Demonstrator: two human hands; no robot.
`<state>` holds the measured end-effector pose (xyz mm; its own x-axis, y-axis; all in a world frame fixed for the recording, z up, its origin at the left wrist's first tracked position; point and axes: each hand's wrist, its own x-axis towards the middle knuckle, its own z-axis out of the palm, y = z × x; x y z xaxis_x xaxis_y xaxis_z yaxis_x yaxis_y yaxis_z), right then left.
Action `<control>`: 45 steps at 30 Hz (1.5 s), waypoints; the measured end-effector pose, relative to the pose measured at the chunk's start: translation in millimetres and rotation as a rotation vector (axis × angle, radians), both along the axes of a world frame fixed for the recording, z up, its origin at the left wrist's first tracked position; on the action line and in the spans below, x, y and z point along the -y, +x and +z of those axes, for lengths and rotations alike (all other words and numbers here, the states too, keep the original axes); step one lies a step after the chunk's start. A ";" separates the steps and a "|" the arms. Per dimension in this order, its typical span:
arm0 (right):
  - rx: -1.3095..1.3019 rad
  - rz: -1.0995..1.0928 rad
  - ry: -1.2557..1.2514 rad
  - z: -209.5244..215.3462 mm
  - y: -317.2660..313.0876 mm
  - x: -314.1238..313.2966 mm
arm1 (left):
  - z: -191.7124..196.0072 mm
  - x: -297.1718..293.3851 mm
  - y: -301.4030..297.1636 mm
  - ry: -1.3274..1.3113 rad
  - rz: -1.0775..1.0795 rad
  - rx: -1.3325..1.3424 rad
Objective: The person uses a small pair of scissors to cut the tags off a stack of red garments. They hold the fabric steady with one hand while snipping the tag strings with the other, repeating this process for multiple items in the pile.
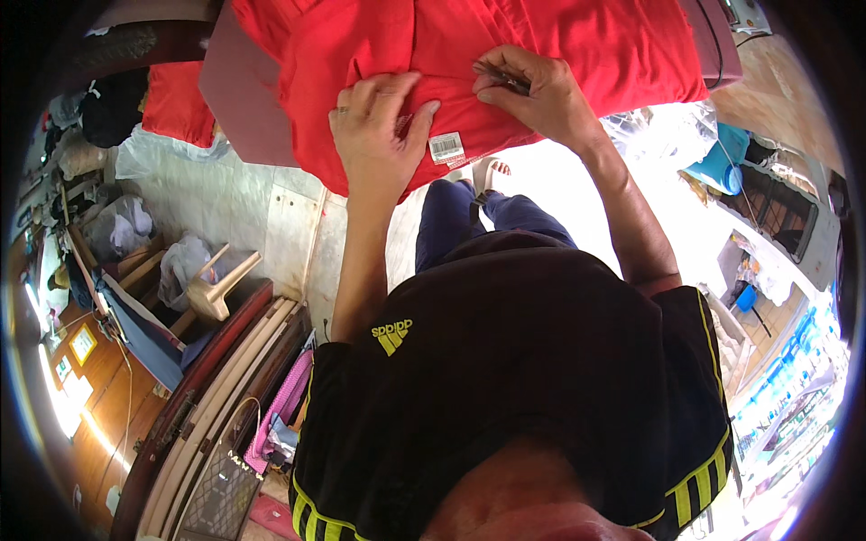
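Red cloth, which looks like stacked or folded garments, is spread over a mauve-topped table in front of me. My left hand rests on it with bent fingers, the thumb apart from the index finger; a ring is on one finger. To its right, my right hand is closed in a pinch around a small dark metal tool, perhaps thread snips, held just over the cloth. A white barcode label lies on the cloth's near edge beside my left thumb.
The mauve tabletop shows at the left. Beyond it hang a red cloth piece and clear plastic. A beige plastic stool and leaning panels stand at the left. Clear plastic bags and a blue container lie at the right.
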<state>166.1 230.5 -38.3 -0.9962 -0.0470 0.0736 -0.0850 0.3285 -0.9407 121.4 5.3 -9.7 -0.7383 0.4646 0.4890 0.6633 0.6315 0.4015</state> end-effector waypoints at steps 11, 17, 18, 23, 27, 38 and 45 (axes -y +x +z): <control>0.100 0.043 -0.200 -12.1 0.1 -17.6 | 20.1 42.4 -25.7 0.281 -0.118 0.229; 0.139 0.002 -0.147 -1.4 0.5 -11.7 | -6.3 33.3 -26.0 0.014 -0.290 0.075; 0.135 -0.006 -0.155 -2.2 1.7 -11.4 | -6.0 33.2 -26.3 0.037 -0.293 0.093; 0.102 -0.036 -0.121 -3.8 2.2 -8.8 | -6.2 25.0 -15.4 0.080 -0.212 0.087; 0.092 -0.053 -0.107 -5.1 3.5 -8.3 | -14.1 28.5 -12.5 0.011 -0.190 0.108; 0.036 -0.033 0.005 5.0 6.9 -4.0 | 31.4 46.9 -7.7 0.167 -0.261 0.643; -0.101 -0.032 0.214 19.9 15.2 21.1 | -2.1 11.6 -10.9 -0.032 -0.101 0.156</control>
<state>181.3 209.4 -18.4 -0.9856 -0.0408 0.1643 -0.1612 0.5231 -0.8369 110.6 -6.4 -11.8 -0.7529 0.5539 0.3555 0.6552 0.5789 0.4854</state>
